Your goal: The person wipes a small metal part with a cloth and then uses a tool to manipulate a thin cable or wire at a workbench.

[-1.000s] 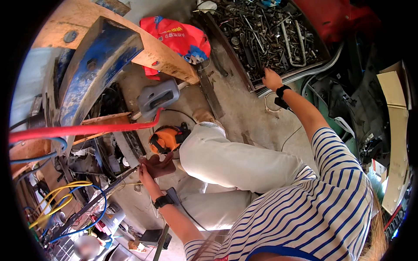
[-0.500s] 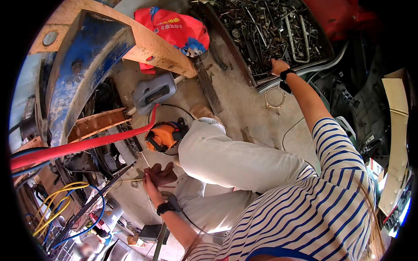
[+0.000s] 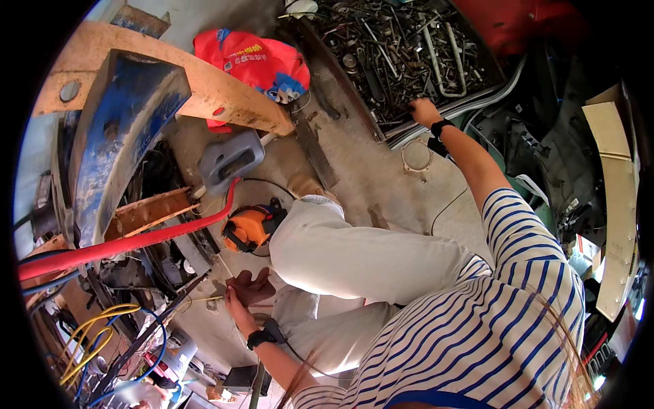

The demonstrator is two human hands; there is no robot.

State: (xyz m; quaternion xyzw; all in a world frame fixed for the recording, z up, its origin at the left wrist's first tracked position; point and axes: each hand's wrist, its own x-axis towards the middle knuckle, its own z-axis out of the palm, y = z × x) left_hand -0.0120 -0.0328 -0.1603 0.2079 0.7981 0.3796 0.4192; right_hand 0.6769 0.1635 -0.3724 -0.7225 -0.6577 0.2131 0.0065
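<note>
Workshop floor, seated person, both hands engaged

Concrete floor [image 3: 381, 170], dusty, seen from above; person sits on it in pale trousers and a striped top

- Left hand [image 3: 251, 290]: low at the left, beside the knee, fingers closed round a thin rod [image 3: 204, 298]. Rod's long axis runs roughly level, pointing away to the left toward the tangle of machine parts. Black wristband behind the hand
- Right hand [image 3: 424, 110]: arm stretched forward and to the right, hand at the near edge of the tray [image 3: 409, 129] of scrap bolts and hooks. Fingers curled; whether they clasp a piece cannot be told. Black wristband here too
- Relation of note: tray lies ahead and to the right, well apart from the left hand; right hand is the nearer, touching its edge
- Orange grinder [image 3: 248, 228]: on the floor just beside the knee, between the two hands, nearer the left
- Red hose [image 3: 129, 242]: runs from the left rim toward a grey can [image 3: 230, 159]
- Blue steel part [image 3: 116, 129] and rusty beam [image 3: 204, 85], upper left
- Red bag [image 3: 252, 58] beyond the beam
- Yellow and blue wires [image 3: 95, 334], lower left
</note>
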